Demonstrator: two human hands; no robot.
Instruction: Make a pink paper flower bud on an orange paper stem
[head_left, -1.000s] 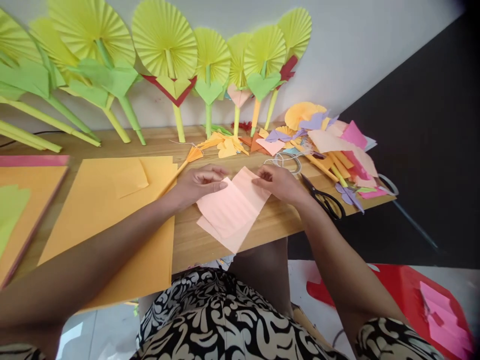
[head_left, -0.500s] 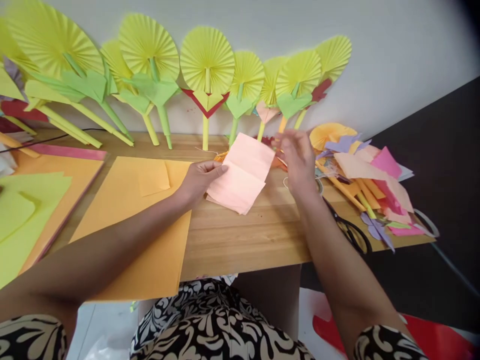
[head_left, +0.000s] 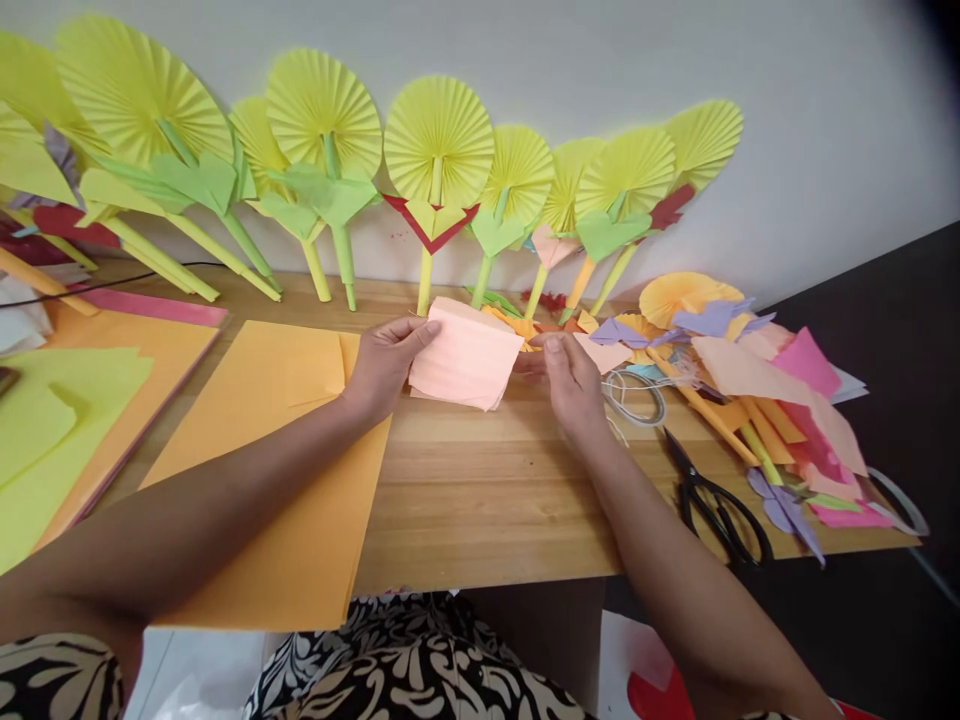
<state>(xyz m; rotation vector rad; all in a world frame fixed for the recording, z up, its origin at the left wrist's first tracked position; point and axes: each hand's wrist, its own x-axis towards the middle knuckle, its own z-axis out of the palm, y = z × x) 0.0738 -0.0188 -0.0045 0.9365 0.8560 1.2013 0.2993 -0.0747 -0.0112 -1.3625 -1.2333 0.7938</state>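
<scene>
A folded pink sheet of paper (head_left: 465, 355), roughly square with layered lower edges, is held up over the table. My left hand (head_left: 386, 360) pinches its left edge, thumb on the front. My right hand (head_left: 570, 385) is at the paper's right edge; its fingers point toward the paper and seem to reach partly behind it, while the thumb stands off the sheet. Orange sheets (head_left: 262, 500) lie beneath my left forearm, with a smaller orange piece (head_left: 319, 375) on top. Black-handled scissors (head_left: 720, 510) rest to the right of my right forearm.
Yellow pleated paper fans (head_left: 439, 140) on rolled-paper handles lean along the wall. A tape roll (head_left: 637, 400) and a heap of coloured paper scraps (head_left: 787, 390) lie at the right. Yellow-green sheets (head_left: 67, 430) lie at the left. The table's front edge (head_left: 487, 585) is close to my body.
The pink paper went from a longer sheet with a crease across it to a shorter folded square. My right hand came down and in to its right edge. The view shifted slightly.
</scene>
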